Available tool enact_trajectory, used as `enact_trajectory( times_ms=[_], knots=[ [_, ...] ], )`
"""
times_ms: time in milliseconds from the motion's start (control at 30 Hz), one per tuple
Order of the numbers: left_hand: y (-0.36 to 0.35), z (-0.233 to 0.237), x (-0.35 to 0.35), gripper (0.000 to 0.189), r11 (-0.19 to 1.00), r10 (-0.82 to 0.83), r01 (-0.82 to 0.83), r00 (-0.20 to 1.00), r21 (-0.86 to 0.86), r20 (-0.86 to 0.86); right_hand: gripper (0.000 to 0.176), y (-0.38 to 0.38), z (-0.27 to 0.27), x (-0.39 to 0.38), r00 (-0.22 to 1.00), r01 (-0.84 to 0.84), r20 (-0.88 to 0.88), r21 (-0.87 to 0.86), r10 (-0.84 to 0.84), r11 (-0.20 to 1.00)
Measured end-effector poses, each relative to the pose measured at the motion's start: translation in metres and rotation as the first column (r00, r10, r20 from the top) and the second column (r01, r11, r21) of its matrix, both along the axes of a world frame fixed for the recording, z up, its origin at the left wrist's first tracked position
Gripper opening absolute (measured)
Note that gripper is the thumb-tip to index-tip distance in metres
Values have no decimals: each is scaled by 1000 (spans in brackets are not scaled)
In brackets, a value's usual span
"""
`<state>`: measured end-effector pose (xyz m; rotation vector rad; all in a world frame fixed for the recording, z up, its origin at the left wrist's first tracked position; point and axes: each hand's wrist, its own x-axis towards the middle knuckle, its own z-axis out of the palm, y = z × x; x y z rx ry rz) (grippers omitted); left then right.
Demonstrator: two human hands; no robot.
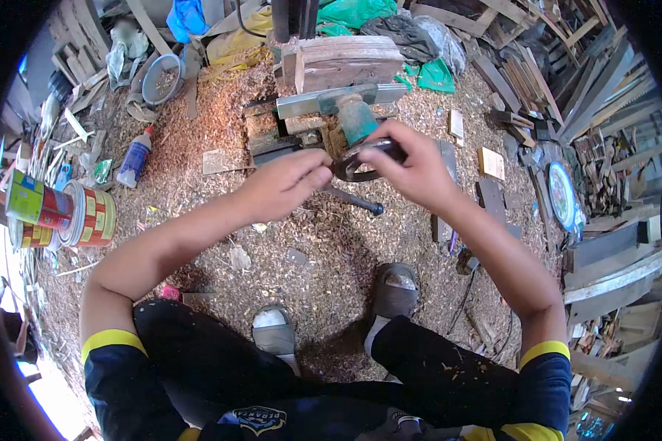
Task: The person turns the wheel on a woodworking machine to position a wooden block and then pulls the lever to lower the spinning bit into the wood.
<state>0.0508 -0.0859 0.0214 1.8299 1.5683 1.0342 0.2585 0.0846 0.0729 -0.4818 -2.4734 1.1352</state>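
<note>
Dark, ring-shaped piece [344,170], tilted, held aloft in the right hand [413,163]; near edge beside the left hand's [288,182] fingertips.

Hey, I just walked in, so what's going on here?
A person holds a dark ring-shaped piece in the right hand. The fingers of the left hand are at its left end, though whether they grip it is unclear. Just beyond is a green vise, and wood shavings litter the floor.
</note>
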Motion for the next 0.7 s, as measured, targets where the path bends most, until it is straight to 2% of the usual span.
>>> enact_trajectory(
  times_ms=[33,67,100,133,200,233,267,300,333,367,400,433,533,600,633,700],
  knots=[
    [0,3,4,30,999,19,-20,998,-28,-61,29,5,-11,5,1000,5,-5,-2,-5,1000],
    [1,5,8,29,997,36,-43,992,-57,-119,27,11,-27,11,987,69,-116,-307,-109,949],
    [4,9,10,27,998,48,-52,982,-17,-184,24,14,-42,15,953,88,-186,-586,-239,805],
    [6,13,11,27,999,42,-46,982,-21,-184,24,13,-53,18,952,93,-185,-589,-246,802],
    [10,22,11,24,993,89,-53,927,106,-366,22,8,-66,20,920,26,-268,-686,-286,727],
    [13,24,11,24,994,80,-46,928,100,-364,26,5,-70,17,906,31,-272,-722,-325,691],
    [19,26,9,24,985,86,-28,937,172,-339,26,3,-74,17,902,40,-268,-728,-338,685],
    [23,29,8,24,970,88,-10,946,244,-313,30,1,-76,16,908,-24,-248,-837,-339,547],
    [27,32,7,24,972,72,4,947,236,-314,34,-1,-78,15,913,-88,-231,-916,-337,391],
    [30,35,6,24,982,43,24,936,186,-349,41,-3,-80,14,914,-151,-250,-940,-318,306],
    [32,36,6,24,990,15,41,923,135,-384,41,-5,-77,14,910,-148,-249,-942,-331,302],
    [35,36,7,31,996,20,12,937,89,-349,43,-6,-75,13,919,-164,-256,-940,-299,299],
    [39,41,6,33,997,4,28,918,73,-397,50,-5,-78,11,927,-191,-271,-936,-257,296],
    [39,46,5,33,998,-11,36,916,55,-402,50,-7,-83,10,910,-160,-286,-910,-300,383],
    [39,47,5,34,999,-18,37,914,40,-406,50,-7,-83,10,909,-159,-286,-909,-301,384],
    [37,46,7,31,997,4,26,907,66,-421,64,-7,-84,11,928,-116,-272,-862,-256,494]
  ],
)
